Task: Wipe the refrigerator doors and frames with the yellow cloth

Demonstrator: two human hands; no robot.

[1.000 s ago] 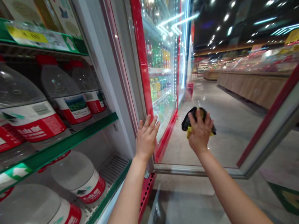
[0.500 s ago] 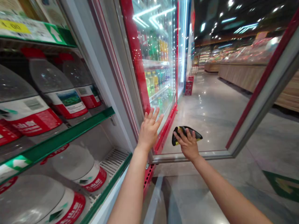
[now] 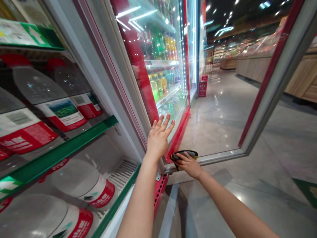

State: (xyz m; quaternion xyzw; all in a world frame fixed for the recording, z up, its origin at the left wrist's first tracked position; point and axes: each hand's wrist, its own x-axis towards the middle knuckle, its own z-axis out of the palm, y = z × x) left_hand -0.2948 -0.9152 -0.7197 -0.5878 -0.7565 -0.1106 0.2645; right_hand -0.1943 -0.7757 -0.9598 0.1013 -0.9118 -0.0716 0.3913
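Note:
A glass door with a red and silver frame stands open beside a fridge. My left hand lies with fingers spread against the glass near its hinge side. Under my right hand is a dark pad with a yellow edge, pressed at the door's bottom frame; the fingers rest over it, partly hiding it. Large bottles with red caps and red and white labels stand on the green-edged shelf to the left.
More big bottles lie on the lower shelf. Beyond the glass are lit drink shelves, red boxes and wooden display counters. A red perforated base runs below the hinge.
My right hand and the dark pad have moved left and down, from the glass to the bottom frame near the hinge. My left hand stays on the glass. The view has shifted slightly.

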